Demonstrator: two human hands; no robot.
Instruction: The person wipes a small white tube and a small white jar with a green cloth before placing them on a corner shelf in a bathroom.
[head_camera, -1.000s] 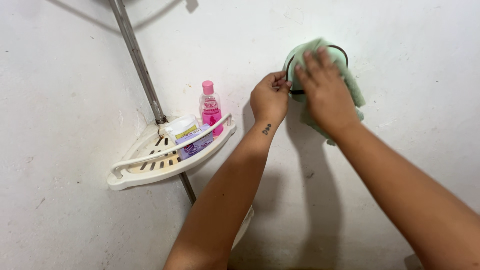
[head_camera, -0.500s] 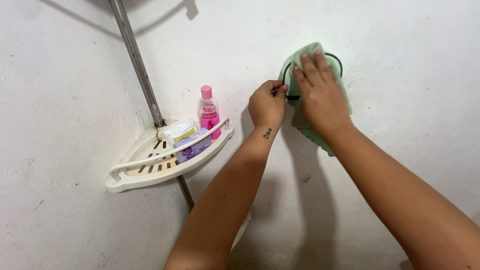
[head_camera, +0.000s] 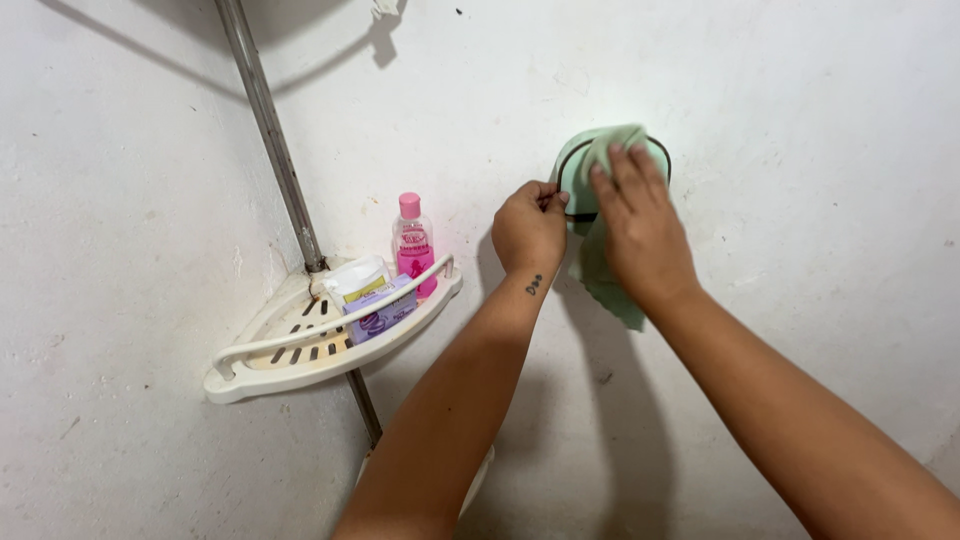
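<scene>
My view has shifted slightly; right hand (head_camera: 640, 225) presses the soft, limp green cloth (head_camera: 600, 270) flat, left hand (head_camera: 528, 228) pinching the dark ring (head_camera: 662, 152).

I see my right hand (head_camera: 640, 225) pressing a pale green cloth (head_camera: 600, 270) against a dark-rimmed wall holder (head_camera: 662, 152); my left hand's (head_camera: 528, 228) fingertips pinch the rim beside it.

A pale green, soft cloth (head_camera: 600, 270) is pressed flat against the white wall, its upper part bunched over a rounded wall-mounted holder with a dark rim (head_camera: 662, 150) and its lower end hanging down in a loose, wavy-edged fold. The holder sits well to the right of the corner, and only its dark outline and pale green face show around the cloth.
</scene>
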